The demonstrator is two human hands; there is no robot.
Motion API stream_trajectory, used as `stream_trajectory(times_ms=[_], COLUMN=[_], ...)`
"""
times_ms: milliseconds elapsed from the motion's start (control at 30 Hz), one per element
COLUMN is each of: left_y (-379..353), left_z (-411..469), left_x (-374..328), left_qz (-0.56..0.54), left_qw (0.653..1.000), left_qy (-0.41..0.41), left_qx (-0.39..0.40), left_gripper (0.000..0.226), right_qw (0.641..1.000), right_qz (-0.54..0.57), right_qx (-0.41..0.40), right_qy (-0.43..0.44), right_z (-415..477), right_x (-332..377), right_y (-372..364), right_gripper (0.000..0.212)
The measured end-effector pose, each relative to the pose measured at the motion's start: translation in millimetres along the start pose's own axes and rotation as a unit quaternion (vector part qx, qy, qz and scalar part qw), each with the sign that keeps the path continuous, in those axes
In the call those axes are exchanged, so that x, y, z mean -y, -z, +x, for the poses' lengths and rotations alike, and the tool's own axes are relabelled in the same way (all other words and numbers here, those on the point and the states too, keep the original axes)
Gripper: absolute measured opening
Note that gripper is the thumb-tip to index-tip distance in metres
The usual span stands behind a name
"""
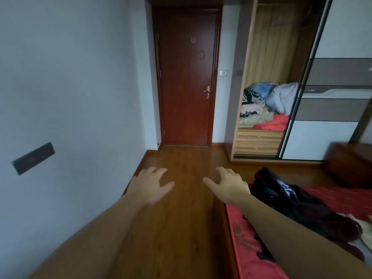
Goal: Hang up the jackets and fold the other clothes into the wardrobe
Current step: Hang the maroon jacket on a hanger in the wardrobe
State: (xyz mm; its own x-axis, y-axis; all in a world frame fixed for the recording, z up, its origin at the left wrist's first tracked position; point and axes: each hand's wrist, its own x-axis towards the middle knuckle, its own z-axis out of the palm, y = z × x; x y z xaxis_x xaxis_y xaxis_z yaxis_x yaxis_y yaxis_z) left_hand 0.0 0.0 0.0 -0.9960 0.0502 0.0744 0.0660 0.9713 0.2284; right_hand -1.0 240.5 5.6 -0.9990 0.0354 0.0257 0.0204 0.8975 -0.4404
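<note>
My left hand (150, 185) and my right hand (228, 185) are stretched out in front of me above the wooden floor, fingers loosely spread, holding nothing. A dark jacket (298, 206) lies crumpled on the red bed (255, 256) just to the right of my right forearm. The wardrobe (265, 63) stands at the far right with its sliding door (330, 109) pushed aside. Its upper hanging space looks bare. A heap of loose clothes and bedding (267, 105) fills the shelf above two wooden drawers (259, 141).
A shut brown door (186, 77) faces me at the end of the wooden floor (181, 218). A pale wall with a dark plate (33, 158) runs along the left. A dark wooden cabinet (350, 164) stands beside the bed at the right.
</note>
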Motion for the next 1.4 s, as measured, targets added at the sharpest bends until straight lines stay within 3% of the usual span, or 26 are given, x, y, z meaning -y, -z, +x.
stream_trajectory(times_ms=[567,967,1400], left_y=[-8.7,-45.6,-57.2], left_z=[267.5,490.2,747.1], left_x=[157.9,161.2,133.8], left_qz=[0.005,0.024,0.001], left_qw=[1.0,0.999,0.999], left_qy=[0.015,0.018,-0.007], left_qx=[0.022,0.035,0.041], left_gripper=[0.069,0.064,0.064], right_qw=[0.998,0.999,0.997], right_qz=[-0.045,-0.01,-0.041], right_qx=[0.018,0.046,0.068], right_qy=[-0.035,-0.024,-0.006], right_z=[267.3,500.8,751.0], right_x=[83.8,61.0,40.3], right_y=[-75.6,-116.1,-95.2], right_gripper=[0.073,0.065,0.069])
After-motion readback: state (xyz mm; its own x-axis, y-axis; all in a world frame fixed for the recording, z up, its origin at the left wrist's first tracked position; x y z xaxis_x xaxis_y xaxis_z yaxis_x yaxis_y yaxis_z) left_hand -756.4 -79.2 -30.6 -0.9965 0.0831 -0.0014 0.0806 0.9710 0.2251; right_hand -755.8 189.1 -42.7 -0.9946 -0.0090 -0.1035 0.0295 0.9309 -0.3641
